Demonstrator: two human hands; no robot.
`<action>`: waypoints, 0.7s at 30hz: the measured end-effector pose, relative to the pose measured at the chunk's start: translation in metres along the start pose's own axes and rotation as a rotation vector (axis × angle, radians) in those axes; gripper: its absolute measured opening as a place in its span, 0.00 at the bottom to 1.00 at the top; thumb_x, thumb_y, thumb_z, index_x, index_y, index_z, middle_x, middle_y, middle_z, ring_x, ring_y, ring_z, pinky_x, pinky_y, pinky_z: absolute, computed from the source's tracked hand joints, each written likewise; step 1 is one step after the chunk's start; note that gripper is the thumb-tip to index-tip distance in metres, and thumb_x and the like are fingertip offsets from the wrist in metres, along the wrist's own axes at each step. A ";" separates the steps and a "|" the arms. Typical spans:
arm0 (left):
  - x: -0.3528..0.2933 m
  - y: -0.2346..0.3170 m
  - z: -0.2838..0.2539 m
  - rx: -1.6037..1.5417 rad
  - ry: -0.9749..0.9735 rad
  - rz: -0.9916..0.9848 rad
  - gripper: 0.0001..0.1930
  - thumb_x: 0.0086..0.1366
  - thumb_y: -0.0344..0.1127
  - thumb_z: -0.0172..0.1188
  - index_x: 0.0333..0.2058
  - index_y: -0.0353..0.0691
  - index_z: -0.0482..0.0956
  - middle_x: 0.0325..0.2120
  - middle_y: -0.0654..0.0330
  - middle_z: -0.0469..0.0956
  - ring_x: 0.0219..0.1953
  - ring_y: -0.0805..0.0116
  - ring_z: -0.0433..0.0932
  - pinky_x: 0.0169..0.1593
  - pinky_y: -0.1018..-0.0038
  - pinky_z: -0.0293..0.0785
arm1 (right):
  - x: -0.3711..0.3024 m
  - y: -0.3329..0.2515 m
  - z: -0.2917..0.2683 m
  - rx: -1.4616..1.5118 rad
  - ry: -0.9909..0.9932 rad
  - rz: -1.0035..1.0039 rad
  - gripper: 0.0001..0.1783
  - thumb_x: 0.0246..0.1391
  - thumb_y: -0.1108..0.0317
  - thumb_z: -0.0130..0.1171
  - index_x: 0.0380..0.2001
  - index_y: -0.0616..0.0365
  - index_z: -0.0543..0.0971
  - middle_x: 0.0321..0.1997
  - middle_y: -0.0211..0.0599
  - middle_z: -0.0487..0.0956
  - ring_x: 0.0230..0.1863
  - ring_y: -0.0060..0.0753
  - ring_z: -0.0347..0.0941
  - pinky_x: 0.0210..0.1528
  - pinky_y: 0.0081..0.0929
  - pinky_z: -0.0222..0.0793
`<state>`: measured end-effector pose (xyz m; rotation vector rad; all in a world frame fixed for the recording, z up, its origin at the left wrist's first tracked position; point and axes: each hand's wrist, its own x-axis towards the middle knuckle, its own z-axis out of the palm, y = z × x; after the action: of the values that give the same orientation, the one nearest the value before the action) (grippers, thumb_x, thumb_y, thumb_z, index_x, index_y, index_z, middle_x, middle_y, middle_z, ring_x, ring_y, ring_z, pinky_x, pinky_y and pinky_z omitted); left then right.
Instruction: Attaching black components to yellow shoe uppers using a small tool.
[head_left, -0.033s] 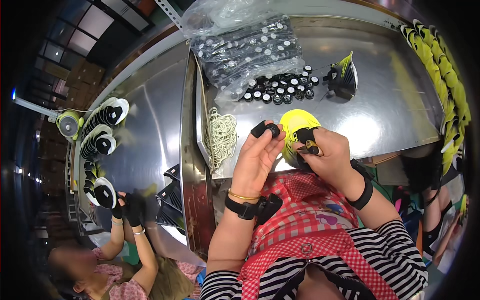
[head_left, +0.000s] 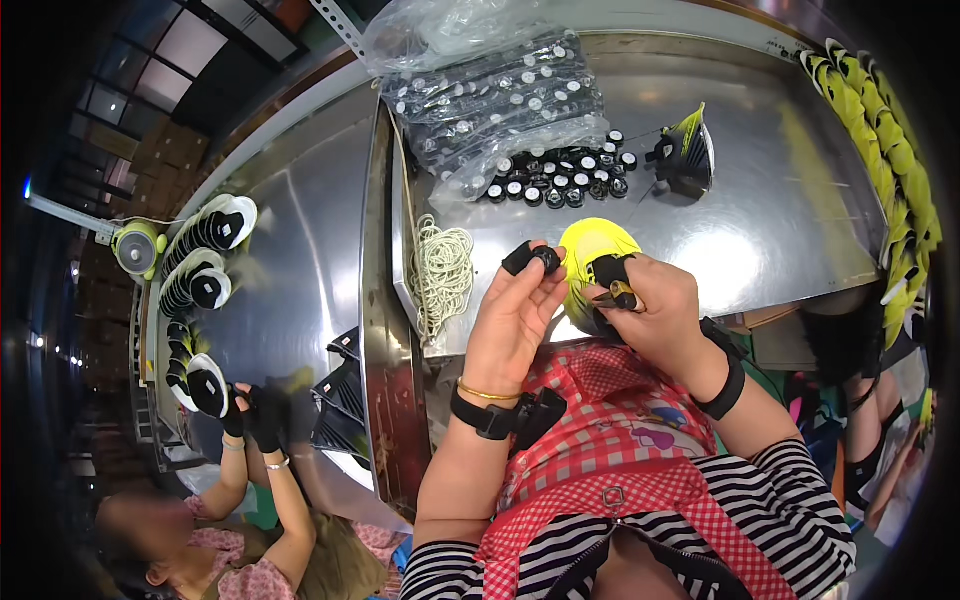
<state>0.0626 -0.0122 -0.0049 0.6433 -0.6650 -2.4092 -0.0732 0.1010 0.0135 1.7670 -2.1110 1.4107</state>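
My left hand point(head_left: 515, 310) is raised at the table's front edge, closed, pinching a small black round dial-like piece point(head_left: 545, 260) between its fingertips; a black sleeve covers one finger. Just right of it, my right hand point(head_left: 650, 305) is closed on a bright yellow and black shoe upper piece point(head_left: 595, 240). A black finger sleeve shows on this hand too. A small black and gold tool point(head_left: 622, 294) pokes out of its grip; its kind is hard to tell. The two hands are close together but apart.
Several black round pieces with white tops point(head_left: 565, 178) lie behind my hands, beside plastic-bagged ones point(head_left: 490, 100). Coiled pale cord point(head_left: 443, 275) sits left. A yellow-black upper point(head_left: 688, 155) stands back right; stacked yellow uppers point(head_left: 870, 150) line the right edge. A co-worker's gloved hands point(head_left: 255, 415) work left.
My hands and the things in them look unmoved. At the left, the white and black piece by the co-worker's hands has turned slightly.
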 end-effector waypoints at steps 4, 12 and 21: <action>-0.003 -0.006 0.000 -0.064 -0.016 0.006 0.13 0.63 0.28 0.53 0.47 0.37 0.69 0.41 0.58 0.74 0.45 0.67 0.75 0.49 0.74 0.74 | 0.000 -0.005 0.000 -0.037 0.012 -0.030 0.13 0.36 0.66 0.67 0.18 0.58 0.72 0.19 0.38 0.72 0.20 0.41 0.70 0.21 0.32 0.64; -0.006 -0.009 0.014 -0.023 -0.041 -0.061 0.12 0.64 0.30 0.52 0.46 0.34 0.70 0.42 0.55 0.75 0.42 0.67 0.76 0.46 0.74 0.75 | 0.000 -0.002 0.002 -0.092 0.033 -0.043 0.13 0.33 0.69 0.65 0.18 0.58 0.69 0.19 0.39 0.72 0.21 0.43 0.71 0.22 0.34 0.65; -0.008 -0.023 0.007 0.086 -0.140 -0.058 0.08 0.63 0.31 0.51 0.34 0.33 0.77 0.35 0.61 0.76 0.39 0.75 0.75 0.42 0.78 0.70 | -0.001 -0.003 0.010 0.050 -0.076 0.096 0.10 0.37 0.70 0.63 0.23 0.61 0.73 0.21 0.44 0.73 0.24 0.49 0.72 0.25 0.37 0.65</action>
<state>0.0556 0.0113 -0.0107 0.5391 -0.8225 -2.5081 -0.0653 0.0957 0.0089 1.7871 -2.2470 1.4535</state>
